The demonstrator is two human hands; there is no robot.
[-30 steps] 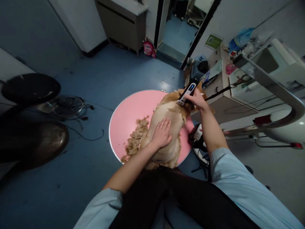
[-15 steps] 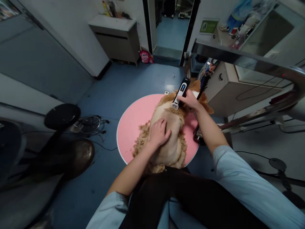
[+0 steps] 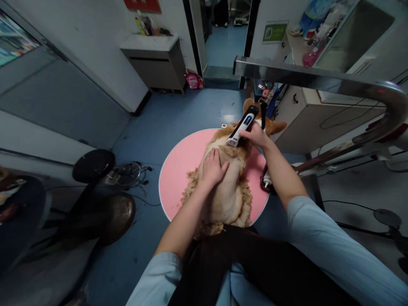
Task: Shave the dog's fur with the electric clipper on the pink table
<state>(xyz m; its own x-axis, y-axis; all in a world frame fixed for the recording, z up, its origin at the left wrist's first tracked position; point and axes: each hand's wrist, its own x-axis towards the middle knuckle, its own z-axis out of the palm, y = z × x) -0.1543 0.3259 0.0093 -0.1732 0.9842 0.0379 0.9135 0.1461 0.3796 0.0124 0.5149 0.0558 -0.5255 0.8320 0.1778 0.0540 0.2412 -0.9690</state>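
Observation:
A tan dog with closely shorn back stands or lies on a round pink table, its head turned away from me. My right hand is wrapped round a black and white hair clipper with a lit blue display. The clipper's head rests at the longer fur near the dog's shoulders. My left hand lies flat on the shorn back, fingers stretched forward. Clumps of cut fur lie along the dog's left side, and more fur lies on its right.
A metal grooming arm reaches over the table's right side. A black stool stands at the left, near a wheeled base. Against the back wall is a sink cabinet, and a drawer cabinet stands at the right.
The dog's head has turned, with both ears now showing differently. The clipper has shifted slightly left and my left hand a little forward along the back. The whole view has tilted slightly.

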